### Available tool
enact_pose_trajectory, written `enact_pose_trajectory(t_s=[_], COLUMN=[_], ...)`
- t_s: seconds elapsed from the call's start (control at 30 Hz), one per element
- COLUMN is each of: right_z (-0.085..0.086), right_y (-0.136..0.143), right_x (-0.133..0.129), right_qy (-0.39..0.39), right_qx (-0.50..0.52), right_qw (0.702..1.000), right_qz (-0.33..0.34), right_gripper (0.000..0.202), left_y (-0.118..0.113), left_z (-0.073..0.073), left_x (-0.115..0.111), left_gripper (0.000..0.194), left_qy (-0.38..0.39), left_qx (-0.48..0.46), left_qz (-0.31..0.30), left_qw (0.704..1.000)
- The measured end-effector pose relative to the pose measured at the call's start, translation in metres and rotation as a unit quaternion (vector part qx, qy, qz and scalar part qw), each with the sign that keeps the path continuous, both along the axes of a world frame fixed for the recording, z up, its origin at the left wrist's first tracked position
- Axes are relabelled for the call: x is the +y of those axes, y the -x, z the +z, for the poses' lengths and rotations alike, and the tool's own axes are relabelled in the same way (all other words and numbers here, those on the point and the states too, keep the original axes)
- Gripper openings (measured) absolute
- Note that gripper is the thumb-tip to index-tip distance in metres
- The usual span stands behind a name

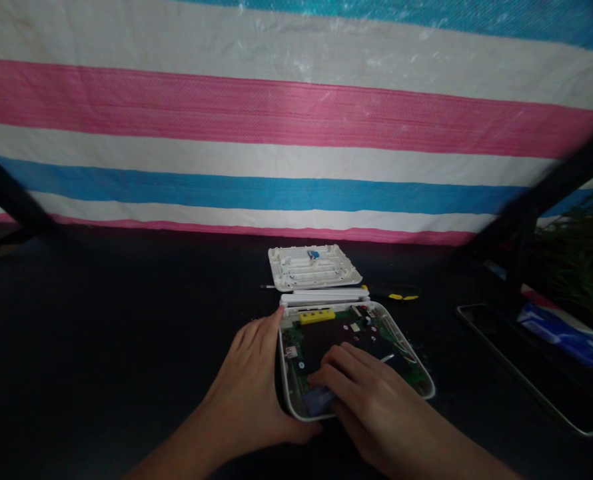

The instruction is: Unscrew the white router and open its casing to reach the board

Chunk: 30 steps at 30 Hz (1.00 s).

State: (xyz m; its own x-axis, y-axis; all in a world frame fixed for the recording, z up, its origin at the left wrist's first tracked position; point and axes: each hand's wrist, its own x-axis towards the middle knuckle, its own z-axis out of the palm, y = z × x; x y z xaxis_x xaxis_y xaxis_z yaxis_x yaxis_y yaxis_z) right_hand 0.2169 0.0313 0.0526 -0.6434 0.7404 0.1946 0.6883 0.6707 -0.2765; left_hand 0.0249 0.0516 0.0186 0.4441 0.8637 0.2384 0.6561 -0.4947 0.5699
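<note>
An opened white Wi-Fi router point(355, 303) lies before me, its green circuit board point(391, 327) and yellow port block point(317, 317) exposed. My left hand point(251, 373) grips the casing's left side, fingers along the edge and thumb at the near corner. Over the board's near part, my right hand point(359, 383) is closed, pinching a bluish, see-through object point(319, 400) low at the near rim. Blur and my fingers hide what that object is. A thin pale strip point(387, 358) shows just beyond my right knuckles.
Behind the router lie its white cover point(314, 270), inner side up, and a screwdriver with yellow on its handle point(401, 295). A phone-like dark slab point(521, 367) and a blue-white packet point(564, 337) sit at right, near a plant point(581, 253). A striped sheet point(276, 113) hangs behind.
</note>
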Motion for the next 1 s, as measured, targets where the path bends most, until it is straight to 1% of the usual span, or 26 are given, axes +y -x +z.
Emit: enact_pose_trajectory(t_s=[0.13, 0.27, 0.4, 0.47, 0.6, 0.7, 0.77, 0.93, 1.0], right_z=[0.002, 0.004, 0.006, 0.006, 0.002, -0.002, -0.003, -0.001, -0.001], right_y=[0.0, -0.002, -0.004, -0.003, -0.002, -0.003, -0.004, -0.006, -0.005], right_x=[0.002, 0.007, 0.01, 0.01, 0.008, 0.007, 0.007, 0.009, 0.009], right_qy=[0.029, 0.018, 0.034, 0.013, -0.083, -0.111, -0.104, -0.055, -0.054], right_qx=[-0.004, -0.018, -0.023, -0.02, -0.012, -0.016, -0.017, -0.01, -0.005], right_qw=[1.0, 1.0, 0.999, 0.999, 0.996, 0.993, 0.994, 0.998, 0.998], right_qz=[0.001, 0.016, 0.032, 0.031, 0.031, 0.038, 0.038, 0.038, 0.038], right_gripper=[0.026, 0.028, 0.027, 0.027, 0.032, 0.033, 0.033, 0.028, 0.028], left_y=[0.0, 0.0, 0.0, 0.0, 0.0, 0.0, 0.0, 0.0, 0.0], left_z=[0.001, 0.002, 0.002, 0.001, -0.001, -0.002, -0.002, -0.001, 0.0], left_x=[0.0, 0.0, 0.0, 0.0, 0.0, 0.0, 0.0, -0.001, -0.001], left_gripper=[0.117, 0.116, 0.117, 0.118, 0.119, 0.118, 0.118, 0.121, 0.121], left_qy=[0.005, 0.009, 0.008, 0.01, 0.007, -0.002, -0.005, -0.001, 0.002], left_qx=[0.0, -0.001, 0.007, 0.008, 0.004, -0.003, -0.007, 0.002, 0.003], left_qz=[0.002, 0.003, 0.0, 0.001, 0.004, 0.001, 0.0, -0.002, -0.002], left_qw=[1.0, 1.0, 1.0, 1.0, 1.0, 1.0, 1.0, 1.0, 1.0])
